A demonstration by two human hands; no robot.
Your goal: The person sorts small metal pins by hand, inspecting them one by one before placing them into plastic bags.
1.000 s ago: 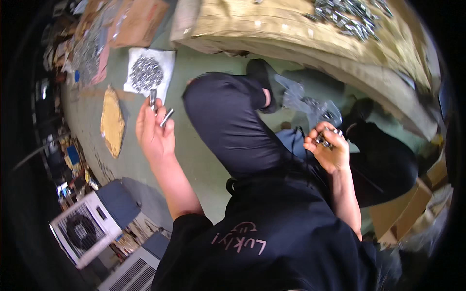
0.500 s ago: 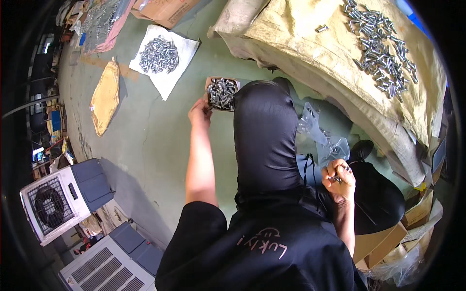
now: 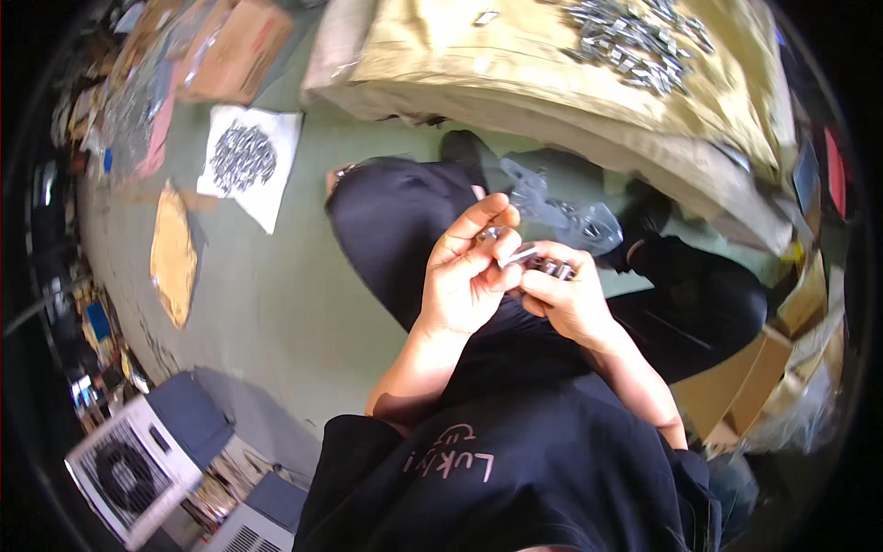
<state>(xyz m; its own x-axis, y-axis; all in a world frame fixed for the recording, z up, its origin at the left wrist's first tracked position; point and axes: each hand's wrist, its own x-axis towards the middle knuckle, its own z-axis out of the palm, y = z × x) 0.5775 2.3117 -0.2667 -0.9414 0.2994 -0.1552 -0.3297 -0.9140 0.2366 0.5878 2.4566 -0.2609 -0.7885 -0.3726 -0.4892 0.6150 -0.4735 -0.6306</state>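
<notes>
My two hands meet over my lap. Closed in a pinch, my left hand [image 3: 464, 276] holds shiny metal bolts [image 3: 490, 235] at its fingertips. My right hand [image 3: 578, 296] is curled around several more bolts [image 3: 550, 268]. One bolt shank [image 3: 520, 256] lies between the fingertips of both hands; which hand grips it I cannot tell. Just beyond the hands, clear plastic bags [image 3: 589, 228] lie on the floor, with dark pieces showing in one. Behind my left knee only a corner of a small cardboard box [image 3: 337, 177] shows; its contents are hidden.
A heap of bolts [image 3: 244, 158] sits on a white sheet [image 3: 271, 207] at far left. More bolts [image 3: 635, 46] lie on a yellowish cloth-covered surface [image 3: 441, 69] ahead. Cardboard boxes [image 3: 750, 386] stand at right, a large box [image 3: 235, 51] at far left, a fan unit [image 3: 124, 469] at near left.
My left hand has come back from the small box to meet the right hand, which moved left and inward. The view has shifted, and my knee now covers most of the box.
</notes>
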